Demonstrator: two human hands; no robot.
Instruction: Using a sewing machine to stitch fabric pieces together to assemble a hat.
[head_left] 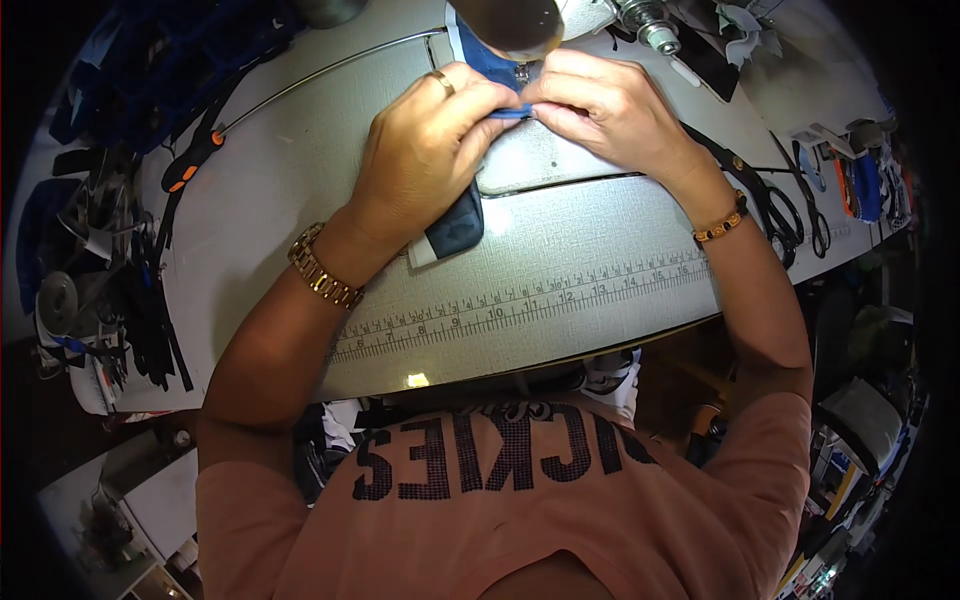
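Observation:
At the sewing machine's needle area, both hands meet over a folded blue fabric edge [511,113]. My left hand [425,145], with a ring and a gold watch at the wrist, pinches the fold between thumb and fingers. From the other side my right hand [605,108], wearing a beaded bracelet, pinches its end. The presser foot [522,73] sits just beyond the fingertips, below the dark machine head [515,28]. More blue fabric [472,52] lies beyond the hands. A dark blue piece with a pale edge [458,226] extends from beneath my left hand.
A ruler scale [530,305] runs along the table's near edge. Black-handled scissors [783,220] lie at the right. To the left is a long metal rod with a black-and-orange handle [195,165]. Dark blue fabric [190,60] is heaped at the far left.

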